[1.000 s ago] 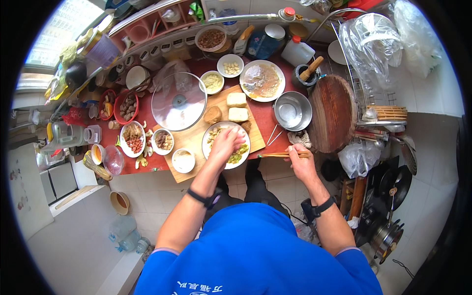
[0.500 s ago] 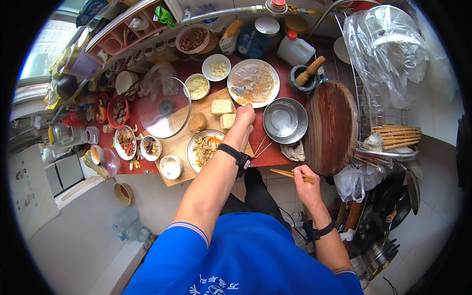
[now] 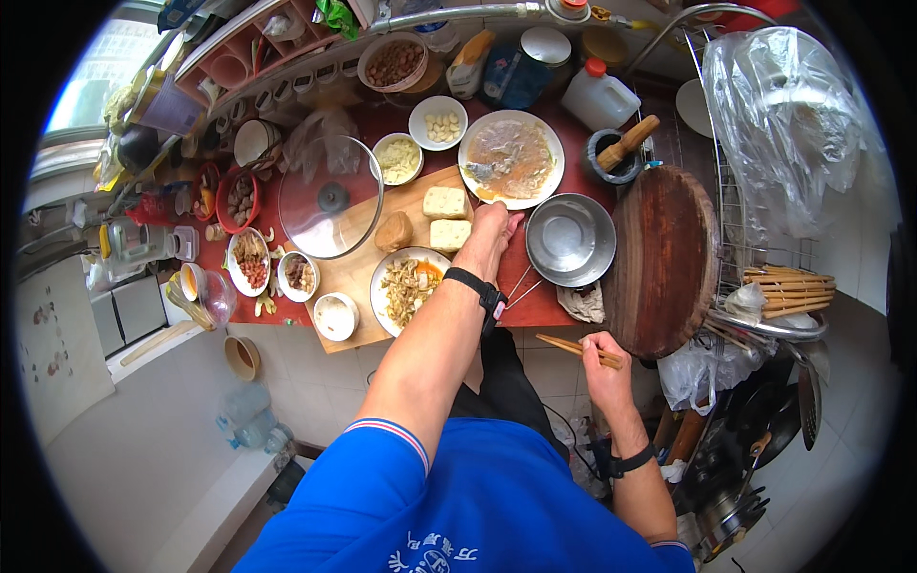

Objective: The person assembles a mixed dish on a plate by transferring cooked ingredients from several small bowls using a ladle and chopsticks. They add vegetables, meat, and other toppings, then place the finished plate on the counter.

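My left hand [image 3: 491, 236] reaches over the cutting board [image 3: 346, 271] to the near rim of a white plate [image 3: 549, 188] of pale, wet, raw-looking food. Its thumb is spread to the right; the fingertips are partly hidden at the rim. Two pale yellow blocks [image 3: 447, 218] and a round brown lump [image 3: 394, 231] lie on the board to its left. Below the table edge on the right, my right hand [image 3: 605, 368] is closed around wooden chopsticks [image 3: 565, 344], their tips pointing left. A steel bowl [image 3: 571, 239] stands between the hands.
On the red table are a glass lid [image 3: 330, 227], a plate of chopped food [image 3: 406, 291], several small bowls, and a stone mortar with wooden pestle [image 3: 626, 145]. A round wooden chopping block [image 3: 667, 263] stands at right beside a wire rack. Plastic bottles [image 3: 246, 417] are low at left.
The whole view has shifted slightly to the right. My left hand's thumb has spread away from the fingers at the plate's rim. My right hand still grips the chopsticks.
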Demonstrator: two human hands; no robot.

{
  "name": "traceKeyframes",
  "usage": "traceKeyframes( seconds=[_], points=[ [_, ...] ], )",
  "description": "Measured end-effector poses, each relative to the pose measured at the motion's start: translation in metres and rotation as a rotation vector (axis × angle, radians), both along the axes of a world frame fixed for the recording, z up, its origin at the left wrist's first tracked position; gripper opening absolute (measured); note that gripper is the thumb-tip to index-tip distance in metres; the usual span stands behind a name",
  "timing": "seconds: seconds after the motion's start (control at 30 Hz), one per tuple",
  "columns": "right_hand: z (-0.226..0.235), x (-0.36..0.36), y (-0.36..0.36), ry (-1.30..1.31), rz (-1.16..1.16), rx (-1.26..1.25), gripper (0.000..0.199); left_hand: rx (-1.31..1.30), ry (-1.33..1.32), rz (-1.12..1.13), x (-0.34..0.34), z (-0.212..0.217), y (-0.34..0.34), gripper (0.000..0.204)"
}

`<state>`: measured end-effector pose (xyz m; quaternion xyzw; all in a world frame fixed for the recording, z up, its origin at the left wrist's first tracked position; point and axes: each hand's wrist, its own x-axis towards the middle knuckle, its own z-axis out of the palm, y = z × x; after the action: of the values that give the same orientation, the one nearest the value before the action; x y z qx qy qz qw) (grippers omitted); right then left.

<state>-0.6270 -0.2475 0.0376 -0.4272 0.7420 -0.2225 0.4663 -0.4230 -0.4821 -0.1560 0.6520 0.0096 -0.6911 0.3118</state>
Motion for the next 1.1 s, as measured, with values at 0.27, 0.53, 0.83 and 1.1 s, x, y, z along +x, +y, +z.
traceKeyframes(
  seconds=[0.27, 0.53, 0.83, 1.1],
  points=[
    [-0.001, 0.002, 0.006, 0.023, 0.042, 0.01, 0.014, -0.185, -0.128, 0.044, -0.017, 0.01, -0.002, 0.034],
    [0.0, 0.004, 0.006, 0.003, 0.052, -0.025, 0.014, -0.201, -0.3, -0.13, -0.019, 0.051, -0.02, 0.038],
    [0.006, 0.011, -0.003, -0.025, 0.098, -0.074, 0.015, -0.412, -0.497, -0.175, 0.018, 0.041, -0.008, 0.035],
    [0.034, 0.048, -0.019, -0.014, 0.179, -0.144, 0.019, -0.465, -0.415, -0.261, 0.099, 0.109, 0.051, 0.039]
  ],
)
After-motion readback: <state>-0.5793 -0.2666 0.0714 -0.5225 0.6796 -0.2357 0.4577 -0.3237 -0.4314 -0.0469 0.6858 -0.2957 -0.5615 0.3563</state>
